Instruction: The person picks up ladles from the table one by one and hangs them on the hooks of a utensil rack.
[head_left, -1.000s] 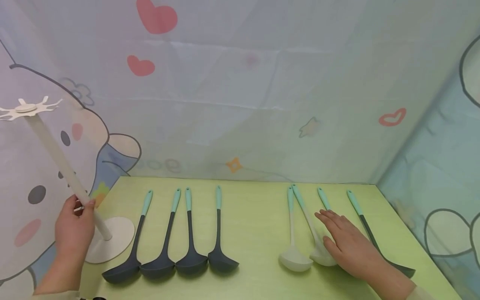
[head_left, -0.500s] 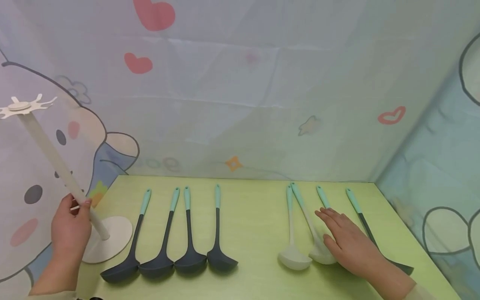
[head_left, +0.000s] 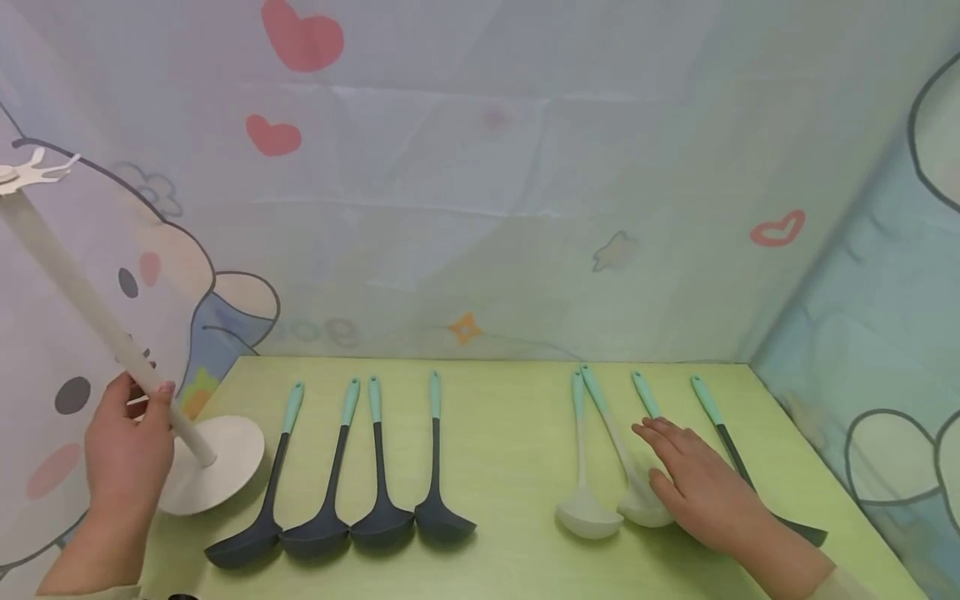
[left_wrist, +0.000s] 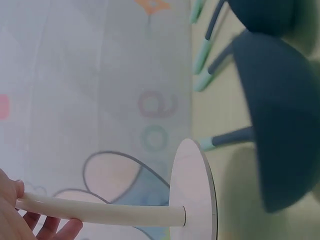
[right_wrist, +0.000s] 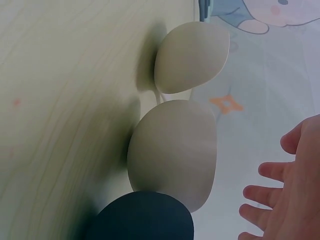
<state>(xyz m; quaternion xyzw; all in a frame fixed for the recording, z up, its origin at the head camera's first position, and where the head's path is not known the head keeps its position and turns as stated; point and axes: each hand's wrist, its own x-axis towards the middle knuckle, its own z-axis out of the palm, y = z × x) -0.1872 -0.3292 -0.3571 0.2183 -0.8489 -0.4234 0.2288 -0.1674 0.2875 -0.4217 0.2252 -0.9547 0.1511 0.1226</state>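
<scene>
My left hand (head_left: 129, 454) grips the pole of a white stand (head_left: 93, 304), whose flat hooked top runs off the left edge of the head view. Its round base (head_left: 238, 450) is tilted close over the table, and the left wrist view shows the base edge-on. My right hand (head_left: 708, 496), fingers straight, hovers over the right-hand ladles and hides part of a teal-handled ladle (head_left: 645, 396). Beside it lie two white ladles (head_left: 588, 517) (right_wrist: 172, 150) and a dark ladle (head_left: 735, 458). In the right wrist view my fingers are apart from the bowls.
Several dark ladles (head_left: 382, 525) with teal handles lie side by side left of centre, the leftmost bowl (head_left: 243, 546) close to the stand's base. The green table (head_left: 517, 467) ends at a printed cloth backdrop (head_left: 450, 208), which also covers the sides.
My left hand has shifted left and tilted the stand further, its top moving left and up and its base rising. My right hand and the ladles have stayed in place.
</scene>
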